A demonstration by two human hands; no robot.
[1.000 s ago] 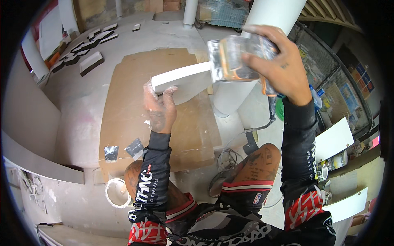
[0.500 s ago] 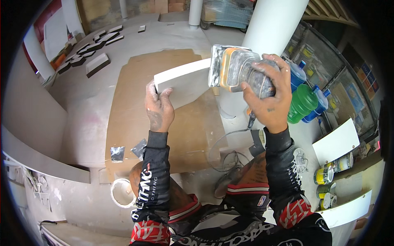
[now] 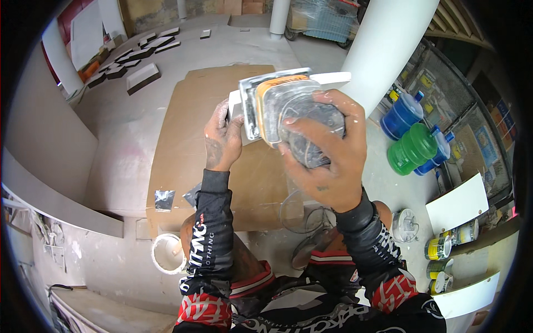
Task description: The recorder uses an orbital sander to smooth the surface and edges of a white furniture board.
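Observation:
My right hand (image 3: 327,147) is wrapped round the dusty body of an electric sander (image 3: 300,114) with an orange band. The sander's flat pad faces away from me, against or very near the long edge of a white board (image 3: 333,79). That board sticks out past the sander at the upper right, and much of it is hidden behind the tool. At its left end my left hand (image 3: 223,136) grips the board between thumb and fingers. White dust coats both hands. Over the brown cardboard sheet (image 3: 189,125) on the floor, the board and sander are held up in the air.
A white bucket (image 3: 168,253) stands by my left leg. Several dark-edged white pieces (image 3: 143,79) lie on the floor at far left. To the right are a white column (image 3: 388,44), a green water jug (image 3: 412,149), blue jugs (image 3: 401,115) and paint cans (image 3: 438,248).
My right hand has brought the sander left along the board, closer to my left hand. The board's right end now shows beyond the tool. The view has shifted slightly.

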